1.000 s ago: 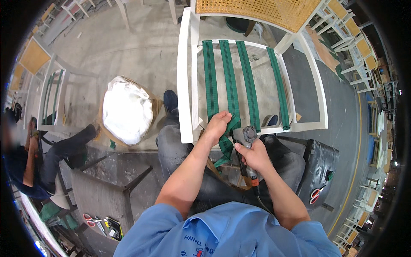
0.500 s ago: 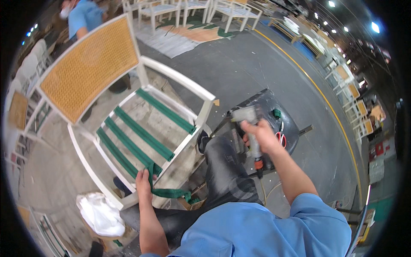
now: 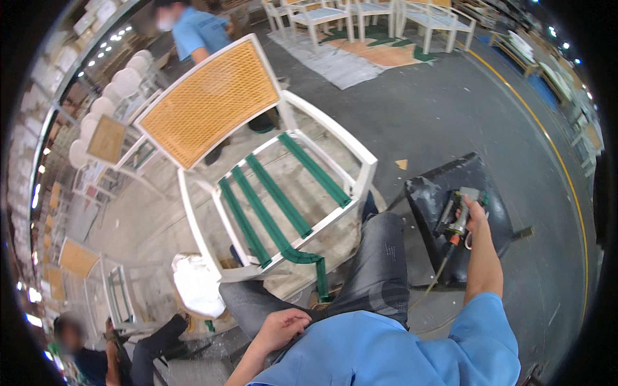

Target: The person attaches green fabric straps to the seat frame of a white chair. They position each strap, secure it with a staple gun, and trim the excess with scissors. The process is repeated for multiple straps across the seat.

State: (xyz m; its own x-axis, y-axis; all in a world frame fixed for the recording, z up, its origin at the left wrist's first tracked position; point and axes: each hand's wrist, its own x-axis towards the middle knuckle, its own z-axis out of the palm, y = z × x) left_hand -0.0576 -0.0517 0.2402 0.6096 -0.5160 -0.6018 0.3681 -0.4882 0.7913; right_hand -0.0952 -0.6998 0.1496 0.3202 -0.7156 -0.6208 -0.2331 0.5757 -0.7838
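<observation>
My right hand (image 3: 475, 215) grips a pneumatic staple gun (image 3: 458, 226), its orange-ended air hose running down toward me. The gun is at the black padded seat (image 3: 428, 186); whether it rests there I cannot tell. Scissors (image 3: 468, 240) are partly hidden beside my hand. Near my lap, my left hand (image 3: 283, 327) has curled fingers, and anything inside them is hidden. Before me stands a white armchair frame (image 3: 193, 212) with a woven cane back (image 3: 209, 96). Several green webbing straps (image 3: 277, 193) cross its seat opening; one strap's loose end (image 3: 321, 276) hangs over the front rail.
A white cloth or bag (image 3: 196, 286) lies left of the chair. Another person (image 3: 199, 32) is behind the chair back, and a second person (image 3: 96, 360) sits at lower left. More white chairs (image 3: 322, 19) stand at the back. A yellow line (image 3: 547, 132) curves along the floor.
My right hand has carried the staple gun right, over to the black seat. My left hand has let go of the strap and drawn back to my lap. The view has shifted left.
</observation>
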